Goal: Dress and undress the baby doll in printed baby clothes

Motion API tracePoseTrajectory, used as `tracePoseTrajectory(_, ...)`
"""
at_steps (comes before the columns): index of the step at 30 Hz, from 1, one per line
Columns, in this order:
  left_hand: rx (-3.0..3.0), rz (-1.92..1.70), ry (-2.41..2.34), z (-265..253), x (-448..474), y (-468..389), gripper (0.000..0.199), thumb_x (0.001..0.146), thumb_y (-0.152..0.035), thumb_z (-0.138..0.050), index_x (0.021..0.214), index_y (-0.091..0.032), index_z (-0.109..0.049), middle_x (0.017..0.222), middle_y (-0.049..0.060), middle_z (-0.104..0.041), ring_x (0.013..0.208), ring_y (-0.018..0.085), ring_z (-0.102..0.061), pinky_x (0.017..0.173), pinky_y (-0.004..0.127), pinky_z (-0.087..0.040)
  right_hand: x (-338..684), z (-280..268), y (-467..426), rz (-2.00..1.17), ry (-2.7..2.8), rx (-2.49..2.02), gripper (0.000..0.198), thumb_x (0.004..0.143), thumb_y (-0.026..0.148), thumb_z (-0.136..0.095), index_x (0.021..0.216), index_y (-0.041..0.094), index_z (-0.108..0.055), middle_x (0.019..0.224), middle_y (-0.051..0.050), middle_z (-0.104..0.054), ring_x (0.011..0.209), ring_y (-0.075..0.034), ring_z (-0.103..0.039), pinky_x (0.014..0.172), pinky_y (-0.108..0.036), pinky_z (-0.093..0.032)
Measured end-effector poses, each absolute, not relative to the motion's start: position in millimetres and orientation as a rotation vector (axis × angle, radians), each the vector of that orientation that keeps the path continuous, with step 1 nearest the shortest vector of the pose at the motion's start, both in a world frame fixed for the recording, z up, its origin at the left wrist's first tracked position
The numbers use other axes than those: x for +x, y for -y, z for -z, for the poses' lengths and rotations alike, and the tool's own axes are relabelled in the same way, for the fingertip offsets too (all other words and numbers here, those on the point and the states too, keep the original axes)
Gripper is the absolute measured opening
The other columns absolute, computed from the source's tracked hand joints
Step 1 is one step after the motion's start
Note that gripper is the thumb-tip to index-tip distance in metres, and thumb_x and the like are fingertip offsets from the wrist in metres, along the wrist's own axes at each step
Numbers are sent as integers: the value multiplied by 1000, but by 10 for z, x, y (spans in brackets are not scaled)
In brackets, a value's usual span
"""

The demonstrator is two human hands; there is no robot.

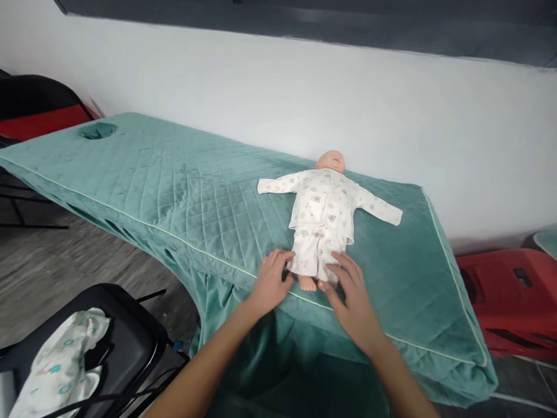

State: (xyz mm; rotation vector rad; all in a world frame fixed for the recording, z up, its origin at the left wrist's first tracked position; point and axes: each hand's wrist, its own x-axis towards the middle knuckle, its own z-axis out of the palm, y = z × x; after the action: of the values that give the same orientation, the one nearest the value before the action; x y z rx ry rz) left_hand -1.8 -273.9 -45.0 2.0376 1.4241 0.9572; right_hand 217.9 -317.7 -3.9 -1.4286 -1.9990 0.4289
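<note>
A baby doll [331,160] lies on its back on a green quilted bed cover, head toward the wall, arms spread. It wears a white printed baby shirt [324,197] and matching baby trousers [307,249]. One bare foot [307,283] pokes out below a trouser hem; the other is partly hidden by my right thumb. My left hand [273,281] rests at the outer edge of the left trouser leg, fingers curved, thumb apart from them. Over the other trouser leg, my right hand [354,299] touches the cloth near the hem with spread fingers.
The green-covered massage bed [209,203] stands against a white wall [217,81] and has a face hole [98,130] at its far left end. Printed cloth [65,360] lies on a black chair [130,331] at lower left. Red plastic chairs [513,296] stand at right.
</note>
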Motion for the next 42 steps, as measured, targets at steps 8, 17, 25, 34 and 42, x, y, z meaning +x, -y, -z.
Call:
tracePoseTrajectory(8,1860,-1044,-1695,491,150,2771,9,93,-27,-54,93,-20,-58,87,4,-64,84,22,-58,78,37,-43,1766,-47,3119,60,2119,-1689,15,94,19,-52,103,19,-63,148,-18,-51,141,-40,-40,110,-74,-28)
tracePoseTrajectory(17,1733,-1038,-1610,419,47,2903,5,86,-18,-54,82,-20,-56,76,-2,-61,74,16,-55,75,30,-41,1597,-12,2982,108,2108,-1705,15,94,16,-54,91,19,-68,143,-12,-56,140,-36,-41,113,-69,-26)
tracePoseTrajectory(25,1526,-1158,-1502,371,-75,3099,6,84,-16,-54,84,-19,-58,79,-2,-65,76,13,-61,74,26,-47,1695,-11,3250,124,2098,-1529,15,95,15,-50,90,20,-64,140,-10,-58,140,-34,-42,116,-67,-24)
tracePoseTrajectory(34,2027,-1311,-1429,338,12,3178,27,91,-16,-53,118,-19,-54,116,11,-60,112,21,-58,95,40,-51,1842,85,3456,-163,1946,-1409,20,98,17,-49,110,24,-64,140,-9,-56,137,-28,-45,113,-57,-37)
tracePoseTrajectory(42,2531,-914,-1391,44,325,3131,34,85,-11,-55,119,-17,-57,142,14,-50,140,32,-38,112,52,-41,2148,398,3401,-554,1469,-1639,37,92,28,-53,128,20,-52,125,-13,-58,117,-27,-55,100,-51,-46)
